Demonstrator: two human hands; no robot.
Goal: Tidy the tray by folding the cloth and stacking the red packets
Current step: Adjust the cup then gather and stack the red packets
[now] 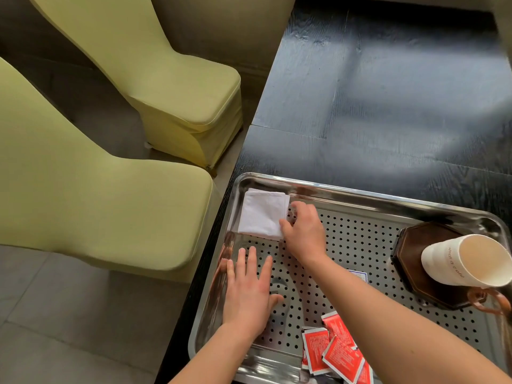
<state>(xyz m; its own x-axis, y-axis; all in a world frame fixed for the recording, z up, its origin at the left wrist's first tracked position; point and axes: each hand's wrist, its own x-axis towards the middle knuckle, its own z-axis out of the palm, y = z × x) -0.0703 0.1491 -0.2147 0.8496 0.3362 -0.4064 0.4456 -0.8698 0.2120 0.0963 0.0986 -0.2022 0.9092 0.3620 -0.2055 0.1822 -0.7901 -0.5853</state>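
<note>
Our left hand (pixel 249 289) lies flat on the bare floor of the tray, fingers straight and spread, holding nothing. We judge it is planted there to steady the tray. Our right hand (pixel 303 234) reaches past it to the right edge of the small folded white cloth (pixel 263 214), with the thumb at the near corner and the curled fingers at the far one. The back of the hand hides the fingertips, so we cannot tell whether it pinches that edge or only nudges it square.

The cloth is a neat square tucked into the far left corner of the rectangular perforated stainless-steel tray (pixel 360 194), probably to leave the floor free. The glossy red foil packets (pixel 342 353) lie in a loose, overlapping scatter at the near edge, beside our right forearm and well apart from the cloth. We take the stacking as the step left to do.

At the tray's right end a white paper cup (pixel 454 261) sits on a dark brown octagonal wooden coaster (pixel 410 245). The tray rests on a black wood-grain table (pixel 388 92), with yellow-green covered chairs (pixel 171 87) to the left.
</note>
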